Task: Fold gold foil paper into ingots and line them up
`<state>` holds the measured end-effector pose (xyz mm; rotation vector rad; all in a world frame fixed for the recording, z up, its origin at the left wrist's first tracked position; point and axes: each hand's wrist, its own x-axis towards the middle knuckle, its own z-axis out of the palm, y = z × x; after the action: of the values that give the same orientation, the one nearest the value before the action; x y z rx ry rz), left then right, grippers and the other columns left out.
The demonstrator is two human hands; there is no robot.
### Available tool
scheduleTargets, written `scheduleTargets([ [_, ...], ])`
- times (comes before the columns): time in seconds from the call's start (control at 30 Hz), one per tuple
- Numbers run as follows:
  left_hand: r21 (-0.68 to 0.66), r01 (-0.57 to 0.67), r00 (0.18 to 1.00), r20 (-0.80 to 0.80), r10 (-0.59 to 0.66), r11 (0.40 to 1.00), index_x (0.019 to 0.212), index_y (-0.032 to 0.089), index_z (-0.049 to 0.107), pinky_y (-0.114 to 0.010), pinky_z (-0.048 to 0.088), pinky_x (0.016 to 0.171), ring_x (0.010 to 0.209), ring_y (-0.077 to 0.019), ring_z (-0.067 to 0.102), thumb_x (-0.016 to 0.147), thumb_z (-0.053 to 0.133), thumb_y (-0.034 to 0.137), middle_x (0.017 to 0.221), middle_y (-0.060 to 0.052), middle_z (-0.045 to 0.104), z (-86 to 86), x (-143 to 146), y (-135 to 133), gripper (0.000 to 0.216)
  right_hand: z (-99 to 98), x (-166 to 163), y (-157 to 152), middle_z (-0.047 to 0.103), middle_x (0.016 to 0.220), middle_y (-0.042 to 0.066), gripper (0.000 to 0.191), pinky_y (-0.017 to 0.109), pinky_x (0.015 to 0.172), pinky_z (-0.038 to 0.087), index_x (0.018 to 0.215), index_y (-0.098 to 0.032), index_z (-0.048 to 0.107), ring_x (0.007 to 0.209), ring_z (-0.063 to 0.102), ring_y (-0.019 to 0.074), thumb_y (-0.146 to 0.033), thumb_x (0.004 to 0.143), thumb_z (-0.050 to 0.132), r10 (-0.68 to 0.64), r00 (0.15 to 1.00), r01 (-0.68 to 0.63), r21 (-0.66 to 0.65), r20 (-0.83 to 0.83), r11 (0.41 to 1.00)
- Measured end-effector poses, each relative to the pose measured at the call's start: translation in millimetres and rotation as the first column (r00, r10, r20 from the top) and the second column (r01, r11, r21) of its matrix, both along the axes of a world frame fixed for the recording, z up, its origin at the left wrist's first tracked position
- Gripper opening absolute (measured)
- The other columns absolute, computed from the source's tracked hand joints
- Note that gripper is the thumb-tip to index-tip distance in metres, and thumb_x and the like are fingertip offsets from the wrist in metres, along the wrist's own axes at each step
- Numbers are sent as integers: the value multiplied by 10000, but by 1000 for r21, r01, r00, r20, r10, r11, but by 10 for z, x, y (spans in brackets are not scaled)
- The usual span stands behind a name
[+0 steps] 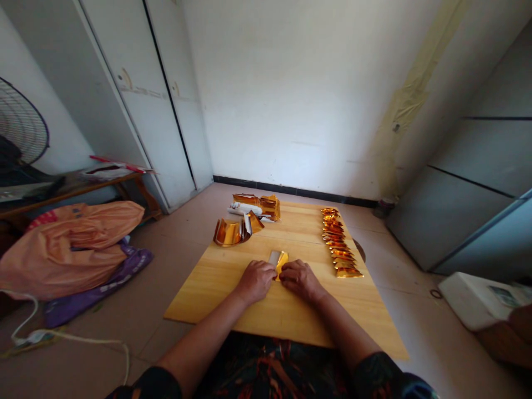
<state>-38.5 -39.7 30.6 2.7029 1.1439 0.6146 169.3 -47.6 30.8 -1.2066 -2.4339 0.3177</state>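
Note:
Both hands meet over a small sheet of gold foil paper (282,259) near the middle of the wooden board. Its left part shows a pale grey back, its right part shiny gold, with a crease between. My left hand (258,279) is closed on the left edge, fingers pressed together. My right hand (301,279) pinches the right edge, fingers curled. The fingers hide the sheet's lower part. To the right lies a row of folded gold foil pieces (341,244). Curled loose gold foil sheets (231,231) rest at the board's left.
Behind the curled sheets lies a stack of gold foil paper (271,207) with a white roll. The wooden board (233,266) stands before a white wall. Left are an orange bag (70,244), a purple bag (100,282) and a fan (20,122); at right, a white box (477,302).

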Motion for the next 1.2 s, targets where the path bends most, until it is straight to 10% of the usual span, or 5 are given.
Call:
scheduleTargets([
  [1.2,90,-33,997,65,27,995,874,270,653,-545,63,1112,1072,-189,557,821,526,170,966,11,695,-31,-18,-138,170,-122,6,188,676,974,52,153,285,865,447,848,-221,687,952,595,156,-251,862,538,93,957,-103,-22,-275,994],
])
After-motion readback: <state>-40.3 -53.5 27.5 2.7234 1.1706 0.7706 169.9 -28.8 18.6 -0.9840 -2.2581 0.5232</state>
